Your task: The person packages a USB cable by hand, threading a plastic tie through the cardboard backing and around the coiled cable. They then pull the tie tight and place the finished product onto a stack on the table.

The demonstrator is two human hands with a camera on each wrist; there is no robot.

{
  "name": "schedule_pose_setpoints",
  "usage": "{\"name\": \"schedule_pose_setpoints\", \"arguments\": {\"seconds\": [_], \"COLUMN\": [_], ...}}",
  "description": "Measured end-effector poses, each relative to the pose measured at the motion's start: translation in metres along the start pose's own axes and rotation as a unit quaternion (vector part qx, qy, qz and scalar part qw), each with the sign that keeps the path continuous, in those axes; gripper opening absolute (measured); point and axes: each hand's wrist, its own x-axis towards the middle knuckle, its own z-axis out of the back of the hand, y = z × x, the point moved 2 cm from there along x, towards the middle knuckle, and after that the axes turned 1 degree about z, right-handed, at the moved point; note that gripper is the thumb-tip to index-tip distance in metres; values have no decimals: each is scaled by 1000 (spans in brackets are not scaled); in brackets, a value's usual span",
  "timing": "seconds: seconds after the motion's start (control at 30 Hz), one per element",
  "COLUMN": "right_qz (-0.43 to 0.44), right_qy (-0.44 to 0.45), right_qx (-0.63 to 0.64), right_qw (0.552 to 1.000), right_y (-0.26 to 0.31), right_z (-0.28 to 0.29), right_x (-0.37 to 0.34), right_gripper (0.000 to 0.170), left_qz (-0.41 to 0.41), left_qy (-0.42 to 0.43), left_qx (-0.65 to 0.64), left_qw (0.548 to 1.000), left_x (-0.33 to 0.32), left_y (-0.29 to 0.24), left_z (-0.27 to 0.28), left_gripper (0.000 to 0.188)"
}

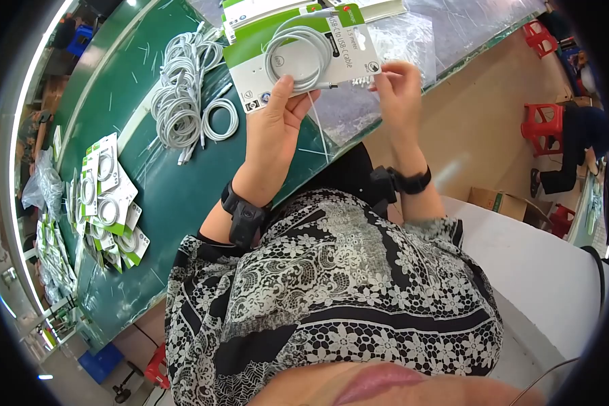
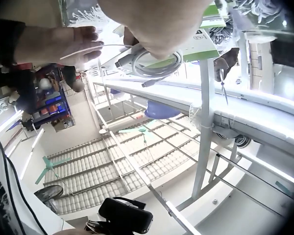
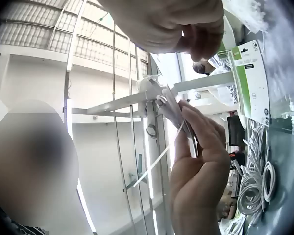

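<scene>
The left hand (image 1: 277,128) pinched the card (image 1: 348,51), coiled cable (image 1: 326,55) under its thumb; whether the right hand (image 1: 400,98), fingers curled near the card's edge, held anything could not be told. A strip (image 1: 319,128) dangled below the left fingers, so fastening seemed unfinished; leftward, finished-looking carded cables (image 1: 108,210) lay piled, loose coils (image 1: 183,101) apparently left to mount.

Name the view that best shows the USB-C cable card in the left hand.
Head view: the USB-C cable card faces the camera, print legible. Left wrist view: partly hidden behind the left hand. Right wrist view: nearly edge-on.
</scene>
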Motion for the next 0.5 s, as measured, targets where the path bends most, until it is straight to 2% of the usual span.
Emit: {"name": "schedule_pose_setpoints", "arguments": {"seconds": [0.03,0.07,0.1,0.13,0.3,0.4,0.43,0.5], "right_qz": [65,63,233,395,421,289,289,228], "right_qy": [-39,-38,55,144,176,164,164,99], "right_qx": [-94,-92,-114,-133,-89,34,33,95], "right_qw": [993,993,964,898,885,943,943,964], "right_y": [5,6,14,23,53,56,56,53], "right_z": [1,1,-1,-2,-11,-16,-20,-26], "right_x": [1,-2,-10,-19,-21,-16,-17,-19], "right_gripper": [18,18,20,21,19,17,17,16], "left_qz": [-1,2,9,14,19,-10,-27,-58], "left_qy": [0,-1,-3,-2,9,4,4,7], "left_qx": [-5,-10,-17,-17,-15,13,18,28], "left_qw": [1000,1000,1000,1000,1000,1000,999,998], "left_x": [3,4,3,2,4,1,-1,-3], "left_y": [-1,0,3,6,20,20,21,21], "left_z": [0,1,2,1,0,-1,-1,-6], "left_gripper": [34,34,34,34,34,34,35,35]}}
